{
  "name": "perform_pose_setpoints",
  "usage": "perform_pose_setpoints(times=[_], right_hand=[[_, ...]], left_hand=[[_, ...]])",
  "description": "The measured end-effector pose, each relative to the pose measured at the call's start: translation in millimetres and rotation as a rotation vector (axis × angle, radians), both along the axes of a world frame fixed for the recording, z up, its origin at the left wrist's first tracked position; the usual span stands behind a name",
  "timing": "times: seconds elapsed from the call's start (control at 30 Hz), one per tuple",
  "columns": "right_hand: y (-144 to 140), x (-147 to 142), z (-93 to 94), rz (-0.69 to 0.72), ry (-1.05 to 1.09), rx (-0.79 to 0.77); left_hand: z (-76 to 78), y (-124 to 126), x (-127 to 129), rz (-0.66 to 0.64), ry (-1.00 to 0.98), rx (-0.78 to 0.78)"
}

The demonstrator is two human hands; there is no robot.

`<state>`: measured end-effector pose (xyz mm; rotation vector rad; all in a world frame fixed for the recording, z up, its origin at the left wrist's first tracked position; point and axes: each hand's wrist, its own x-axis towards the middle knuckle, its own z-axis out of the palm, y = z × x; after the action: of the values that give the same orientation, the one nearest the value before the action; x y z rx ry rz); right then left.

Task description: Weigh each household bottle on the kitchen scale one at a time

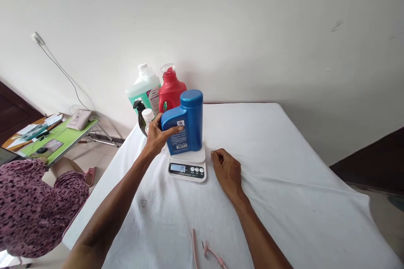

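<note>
at the centre of the frame the left hand (157, 134) gripped the blue detergent bottle (185, 122), which stood upright on the white kitchen scale (188, 164) reading 15. just right of the scale, the right hand (227, 172) rested loosely curled on the white tablecloth (284, 168), holding nothing.

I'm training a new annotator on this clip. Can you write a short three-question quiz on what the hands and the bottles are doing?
1. True or false: the blue bottle stands on the scale.
2. Which hand grips the blue bottle? A) left hand B) right hand C) both
3. Fill in: the right hand rests on the white ____ beside the scale.

Key
1. True; it stands upright on the platform, above the lit display.
2. A; the right hand lies apart from the bottle.
3. Cloth; the red bottle and green jug stand behind.
</note>
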<state>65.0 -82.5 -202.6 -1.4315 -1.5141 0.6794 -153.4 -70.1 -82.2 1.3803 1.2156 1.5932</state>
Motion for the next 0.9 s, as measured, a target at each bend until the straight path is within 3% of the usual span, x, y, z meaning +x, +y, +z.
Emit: perform_pose_setpoints(times=[0.27,0.47,0.73,0.9], right_hand=[[-3.5,-0.4,7.0,-0.003,-0.008,-0.048],[-5.6,0.1,9.1,-0.008,-0.009,-0.078],[-3.3,-0.3,8.0,-0.038,-0.043,-0.119],[-4.7,-2.4,9.0,-0.054,-0.062,-0.157]], left_hand=[[-8.4,-1.0,-2.7,0.021,0.103,0.051],[-18.6,-15.8,-16.6,-0.065,0.134,0.119],[-65.3,-57.1,-34.5,0.095,0.264,0.062],[-94.5,-56.2,-56.5,0.179,0.143,-0.113]])
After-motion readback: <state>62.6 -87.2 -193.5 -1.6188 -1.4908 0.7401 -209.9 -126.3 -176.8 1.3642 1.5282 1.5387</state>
